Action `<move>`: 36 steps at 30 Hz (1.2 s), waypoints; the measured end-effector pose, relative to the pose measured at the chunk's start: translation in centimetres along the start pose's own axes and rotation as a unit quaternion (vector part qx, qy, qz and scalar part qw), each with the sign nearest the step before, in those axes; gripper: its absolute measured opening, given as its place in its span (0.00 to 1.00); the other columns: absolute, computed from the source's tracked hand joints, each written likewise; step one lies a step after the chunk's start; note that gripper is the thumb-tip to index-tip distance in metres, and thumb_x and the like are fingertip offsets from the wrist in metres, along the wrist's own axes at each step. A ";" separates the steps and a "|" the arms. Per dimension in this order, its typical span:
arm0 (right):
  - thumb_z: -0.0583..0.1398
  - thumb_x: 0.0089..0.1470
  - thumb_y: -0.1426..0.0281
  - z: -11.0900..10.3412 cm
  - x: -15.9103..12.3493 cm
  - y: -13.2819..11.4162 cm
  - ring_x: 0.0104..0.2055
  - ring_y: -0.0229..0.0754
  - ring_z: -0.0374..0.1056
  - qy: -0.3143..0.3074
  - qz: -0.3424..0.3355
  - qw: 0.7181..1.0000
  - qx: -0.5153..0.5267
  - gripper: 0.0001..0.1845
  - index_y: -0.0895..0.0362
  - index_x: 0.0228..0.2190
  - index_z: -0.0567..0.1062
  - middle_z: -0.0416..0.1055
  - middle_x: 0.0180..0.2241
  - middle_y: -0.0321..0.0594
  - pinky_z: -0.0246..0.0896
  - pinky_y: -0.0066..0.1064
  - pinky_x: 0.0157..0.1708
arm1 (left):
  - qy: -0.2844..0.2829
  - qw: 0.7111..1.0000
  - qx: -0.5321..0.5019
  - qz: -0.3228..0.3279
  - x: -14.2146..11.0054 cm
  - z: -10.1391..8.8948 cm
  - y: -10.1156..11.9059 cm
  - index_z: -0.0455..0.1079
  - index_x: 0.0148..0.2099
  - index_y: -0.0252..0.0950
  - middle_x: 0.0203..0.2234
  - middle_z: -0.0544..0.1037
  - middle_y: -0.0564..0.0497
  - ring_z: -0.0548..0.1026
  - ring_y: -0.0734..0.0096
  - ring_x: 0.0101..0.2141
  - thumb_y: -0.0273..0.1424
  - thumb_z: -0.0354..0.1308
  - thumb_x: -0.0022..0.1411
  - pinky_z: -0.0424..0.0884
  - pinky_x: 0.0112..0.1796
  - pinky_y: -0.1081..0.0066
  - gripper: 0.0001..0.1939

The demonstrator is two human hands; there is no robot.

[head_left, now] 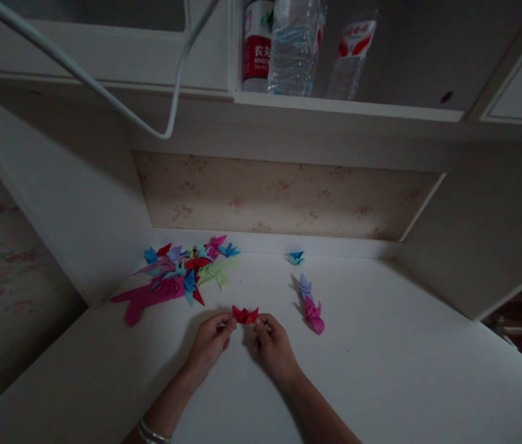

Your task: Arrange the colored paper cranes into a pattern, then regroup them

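A small red folded-paper figure (pixel 245 316), shaped like a boat with two pointed ends, is held just above the white desk. My left hand (pixel 211 342) pinches its left tip between thumb and fingers. At the opposite tip, my right hand (pixel 275 346) grips it the same way. To the left lies a heap of colourful origami pieces (pixel 172 287) in magenta, blue, green and red. Right of my hands, a magenta folded piece (pixel 314 316) touches a lilac one (pixel 305 287), and a blue one (pixel 296 258) sits farther back.
A shelf (pixel 348 108) overhangs the white desk (pixel 381 370), carrying several plastic bottles (pixel 291 49). A white curved lamp arm (pixel 117 105) hangs at upper left. Panels (pixel 57 197) close in the desk's left and right sides, and flowered wallpaper (pixel 283 194) covers the back.
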State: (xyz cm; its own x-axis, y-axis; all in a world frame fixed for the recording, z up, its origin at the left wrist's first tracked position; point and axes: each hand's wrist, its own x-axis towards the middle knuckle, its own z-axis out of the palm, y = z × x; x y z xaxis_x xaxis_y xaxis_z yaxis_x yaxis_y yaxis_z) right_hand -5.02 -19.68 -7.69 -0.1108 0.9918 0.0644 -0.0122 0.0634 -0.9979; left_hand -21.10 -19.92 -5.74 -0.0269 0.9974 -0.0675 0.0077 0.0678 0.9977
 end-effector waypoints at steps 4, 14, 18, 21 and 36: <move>0.55 0.55 0.49 0.0 0.1 0.1 0.15 0.32 0.54 0.005 -0.001 1.000 0.008 0.23 0.56 0.33 0.71 0.61 0.13 0.29 0.46 0.24 0.16 | -0.001 1.000 0.012 -0.008 0.0 0.0 0.0 0.72 0.34 0.33 0.13 0.59 0.61 0.56 0.80 0.15 0.49 0.60 0.50 0.49 0.17 0.78 0.22; 0.58 0.54 0.54 -0.7 -0.8 -3.4 0.22 0.35 0.61 0.030 -0.030 0.997 -0.060 0.17 0.55 0.32 0.76 0.70 0.29 0.37 0.54 0.28 0.22 | -0.040 0.998 0.039 0.016 -0.5 0.1 0.4 0.74 0.36 0.32 0.15 0.58 0.60 0.56 0.78 0.18 0.50 0.59 0.53 0.50 0.19 0.76 0.24; 0.58 0.57 0.59 -2.7 -0.7 -6.4 0.27 0.38 0.64 -0.051 -0.121 0.969 -0.211 0.15 0.53 0.27 0.80 0.70 0.26 0.38 0.55 0.30 0.27 | -0.061 0.995 0.073 0.034 -0.6 0.1 0.0 0.73 0.33 0.33 0.15 0.59 0.59 0.57 0.77 0.18 0.49 0.58 0.54 0.52 0.21 0.76 0.22; 0.58 0.57 0.59 -5.8 0.9 -9.4 0.30 0.39 0.65 -0.086 -0.165 0.949 -0.254 0.15 0.51 0.28 0.81 0.71 0.27 0.38 0.56 0.30 0.30 | -0.065 0.993 0.090 0.037 -0.4 0.2 -0.7 0.73 0.32 0.33 0.16 0.62 0.58 0.59 0.77 0.19 0.48 0.58 0.54 0.54 0.21 0.76 0.21; 0.57 0.51 0.65 -21.4 17.5 -6.0 0.19 0.34 0.65 0.034 0.005 0.936 -0.351 0.12 0.58 0.28 0.78 0.70 0.18 0.35 0.57 0.23 0.20 | -0.082 0.957 0.261 0.095 -0.1 1.1 -1.0 0.72 0.31 0.36 0.25 0.72 0.53 0.69 0.71 0.29 0.42 0.51 0.62 0.63 0.31 0.76 0.17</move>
State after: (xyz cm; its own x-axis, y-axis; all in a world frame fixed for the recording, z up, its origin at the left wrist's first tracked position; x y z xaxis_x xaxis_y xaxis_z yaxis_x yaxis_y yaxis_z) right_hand 14.40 -0.36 -0.71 -0.0440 0.9960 0.0780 0.6468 0.0879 -0.7575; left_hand -19.99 -20.02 -6.71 0.1809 0.9808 0.0723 0.4968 -0.1546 0.8540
